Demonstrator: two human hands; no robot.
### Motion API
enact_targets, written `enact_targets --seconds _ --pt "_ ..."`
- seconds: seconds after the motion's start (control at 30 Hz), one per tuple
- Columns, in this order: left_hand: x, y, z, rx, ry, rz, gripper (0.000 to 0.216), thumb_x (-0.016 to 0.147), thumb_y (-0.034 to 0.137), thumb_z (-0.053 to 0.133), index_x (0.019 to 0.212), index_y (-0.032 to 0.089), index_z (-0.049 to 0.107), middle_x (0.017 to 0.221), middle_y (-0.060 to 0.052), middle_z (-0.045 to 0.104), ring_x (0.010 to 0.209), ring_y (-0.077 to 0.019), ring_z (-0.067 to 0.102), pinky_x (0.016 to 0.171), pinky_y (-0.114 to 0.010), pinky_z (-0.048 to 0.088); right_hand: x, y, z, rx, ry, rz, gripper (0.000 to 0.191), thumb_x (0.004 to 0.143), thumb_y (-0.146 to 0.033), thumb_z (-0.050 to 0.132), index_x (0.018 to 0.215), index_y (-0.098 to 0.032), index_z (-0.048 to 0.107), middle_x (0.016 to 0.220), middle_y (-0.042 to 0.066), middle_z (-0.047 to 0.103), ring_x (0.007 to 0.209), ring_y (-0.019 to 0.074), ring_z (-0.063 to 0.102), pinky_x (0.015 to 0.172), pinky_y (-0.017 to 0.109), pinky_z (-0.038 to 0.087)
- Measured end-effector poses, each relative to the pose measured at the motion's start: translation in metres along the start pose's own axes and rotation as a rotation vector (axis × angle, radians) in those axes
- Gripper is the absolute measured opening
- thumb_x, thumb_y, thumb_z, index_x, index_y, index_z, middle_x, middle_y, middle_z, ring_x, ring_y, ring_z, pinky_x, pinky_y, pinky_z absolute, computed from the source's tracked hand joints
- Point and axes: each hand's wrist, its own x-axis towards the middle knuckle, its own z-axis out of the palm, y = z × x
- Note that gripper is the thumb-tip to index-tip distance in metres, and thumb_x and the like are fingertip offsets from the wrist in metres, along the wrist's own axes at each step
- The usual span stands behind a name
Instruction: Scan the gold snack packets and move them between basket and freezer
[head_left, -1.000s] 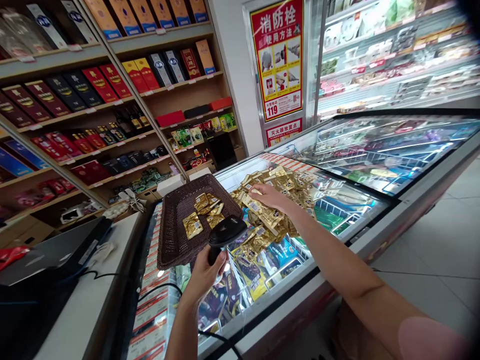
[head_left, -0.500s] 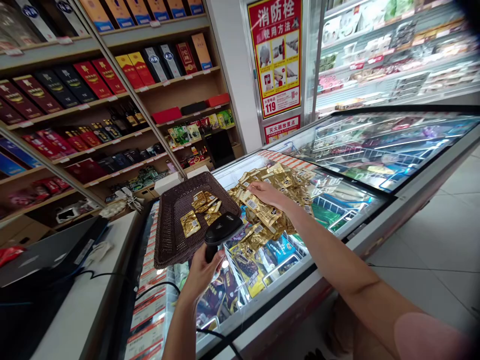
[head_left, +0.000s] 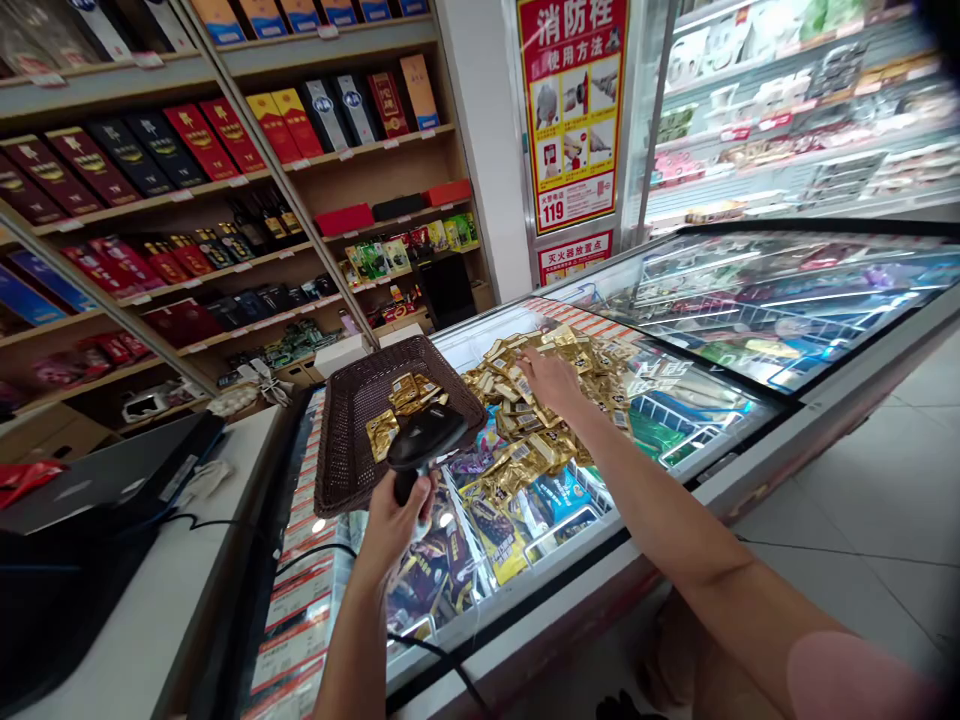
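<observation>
My left hand (head_left: 395,513) is closed around the handle of a black barcode scanner (head_left: 424,438), held over the freezer's glass lid just in front of a brown woven basket (head_left: 341,455). A few gold packets (head_left: 384,432) lie in the basket. My right hand (head_left: 550,377) reaches into a heap of gold packets (head_left: 559,400) spread on the glass lid, fingers down among them. Whether it grips one is hidden.
The heap lies on a chest freezer (head_left: 675,470) full of ice creams. A white counter (head_left: 142,610) with a dark device (head_left: 90,500) lies at left, the scanner's cable (head_left: 307,555) running toward it. Shelves of boxed goods (head_left: 187,150) stand behind. Tiled floor at right.
My right hand has slid a little further back into the heap of packets. The scanner in my left hand has shifted left, closer to the basket.
</observation>
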Motion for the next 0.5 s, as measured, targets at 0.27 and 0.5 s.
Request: enact_targets --seconds 0.27,0.5 --pt "0.009 0.023 -0.036 0.011 0.305 0.089 0.040 0.077 0.055 0.069 0.078 0.017 0.057 0.061 0.003 0.053 0.045 -0.0062 0.044 0.041 -0.018 0.035 0.006 -0.035 0.016 0.051 0.213 -0.315 0.029 0.091 -0.026 0.052 0.117 -0.015 0.059 0.119 0.016 0.058 0.111 0.0315 0.051 0.096 0.045 0.040" --pt "0.052 0.068 -0.079 0.048 0.322 0.075 0.048 0.070 0.060 0.072 0.081 0.015 0.058 0.066 0.001 0.058 0.045 -0.0059 0.047 0.040 -0.018 0.037 0.052 -0.155 0.082 0.483 -0.245 -0.291 0.029 0.077 -0.023 0.072 0.057 -0.020 0.052 0.064 0.006 0.055 0.077 0.0220 0.057 0.076 0.038 0.046"
